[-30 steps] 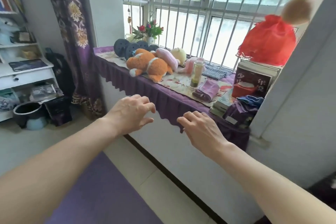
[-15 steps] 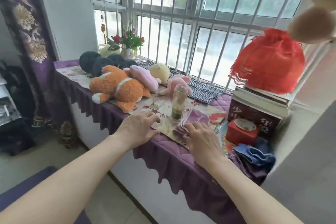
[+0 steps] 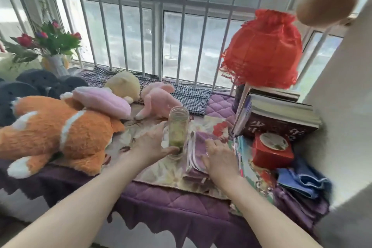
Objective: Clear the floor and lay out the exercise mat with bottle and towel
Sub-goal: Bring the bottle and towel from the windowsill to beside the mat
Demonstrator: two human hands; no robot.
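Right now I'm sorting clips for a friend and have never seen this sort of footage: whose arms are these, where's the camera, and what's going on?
The camera sits on a person's head, looking down at their own bare arms. They stand at a window ledge under a purple cover. The left hand wraps round the base of a clear bottle. The right hand lies on a folded purple towel. Nearby lie an orange plush toy, stacked books and a red box.
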